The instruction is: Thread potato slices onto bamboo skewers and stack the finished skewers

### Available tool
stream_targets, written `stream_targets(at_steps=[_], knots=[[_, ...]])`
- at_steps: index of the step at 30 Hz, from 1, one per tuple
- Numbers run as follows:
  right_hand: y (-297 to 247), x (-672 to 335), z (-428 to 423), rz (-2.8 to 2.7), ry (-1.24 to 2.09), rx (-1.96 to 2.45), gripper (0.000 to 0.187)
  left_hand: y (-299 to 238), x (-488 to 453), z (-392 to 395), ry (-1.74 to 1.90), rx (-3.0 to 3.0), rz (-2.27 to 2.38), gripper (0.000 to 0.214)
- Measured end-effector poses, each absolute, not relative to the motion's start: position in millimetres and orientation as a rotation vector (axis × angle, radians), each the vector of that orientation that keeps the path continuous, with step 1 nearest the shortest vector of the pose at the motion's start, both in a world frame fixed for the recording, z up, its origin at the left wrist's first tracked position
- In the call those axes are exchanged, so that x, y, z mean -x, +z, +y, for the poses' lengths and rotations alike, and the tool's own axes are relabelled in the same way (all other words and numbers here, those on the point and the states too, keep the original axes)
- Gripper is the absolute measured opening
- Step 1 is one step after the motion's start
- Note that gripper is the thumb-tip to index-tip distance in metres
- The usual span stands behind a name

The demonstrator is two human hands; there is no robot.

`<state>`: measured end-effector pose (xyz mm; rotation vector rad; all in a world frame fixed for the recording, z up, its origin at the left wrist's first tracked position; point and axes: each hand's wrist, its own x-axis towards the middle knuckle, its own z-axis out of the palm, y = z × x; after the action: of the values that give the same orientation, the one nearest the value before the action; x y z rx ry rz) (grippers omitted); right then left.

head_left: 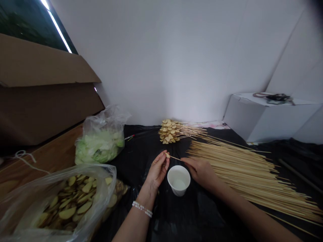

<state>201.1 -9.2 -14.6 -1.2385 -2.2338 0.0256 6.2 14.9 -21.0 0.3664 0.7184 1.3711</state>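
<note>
My left hand (158, 169) pinches a small potato slice (167, 155) at its fingertips. My right hand (199, 169) grips a thin bamboo skewer (174, 157) whose tip meets the slice. Both hands hover over a black sheet (141, 151), just behind a white paper cup (179, 180) with a little liquid in it. A beaded bracelet (142, 208) sits on my left wrist.
A pile of finished potato skewers (169, 131) lies at the back. A large heap of bare skewers (247, 171) spreads to the right. At left are a bag of potato slices (70, 198), a bag of green leaves (101, 143) and a cardboard box (45, 90). A white box (267, 116) stands far right.
</note>
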Motion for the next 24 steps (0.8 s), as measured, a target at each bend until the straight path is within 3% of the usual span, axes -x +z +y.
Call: stream_targets(at_steps=[24], knots=[[-15.3, -201.2, -9.6, -2.224, 0.044, 1.26, 0.034, -21.9, -7.4, 15.0, 1.367, -0.388, 0.754, 0.017]])
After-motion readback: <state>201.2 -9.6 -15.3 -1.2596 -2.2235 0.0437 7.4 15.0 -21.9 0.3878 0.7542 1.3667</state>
